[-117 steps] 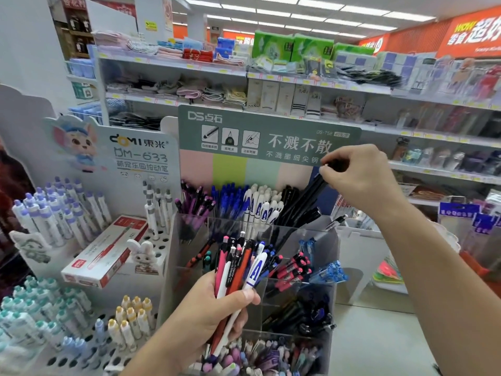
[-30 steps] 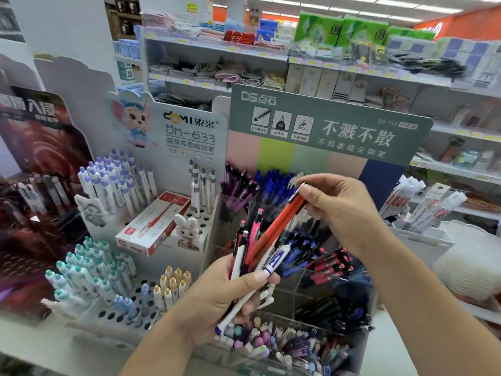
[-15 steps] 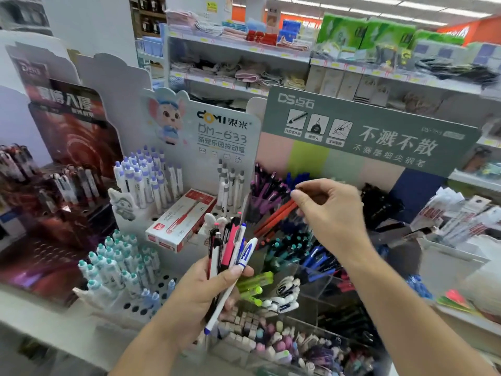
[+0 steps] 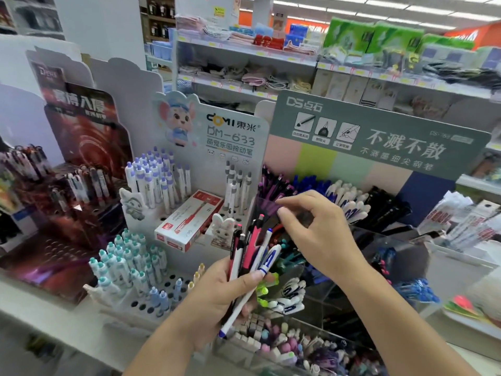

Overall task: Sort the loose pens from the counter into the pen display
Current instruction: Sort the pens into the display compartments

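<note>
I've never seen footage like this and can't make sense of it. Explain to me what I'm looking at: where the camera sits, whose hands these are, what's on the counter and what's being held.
There is no machine here. A person wears one wide-angle camera on the head, looking forward and down, so both arms reach in from the bottom edge. The left hand grips a bunch of pens, pink, red and white ones among them. The right hand hovers above it with thumb and forefinger drawn close; whether they pinch anything is unclear. Behind stands a clear plastic pen display with compartments of sorted pens. To its left, a white stand holds pens upright in holes, with a red and white box lying on it. Shop shelves fill the background.
</note>
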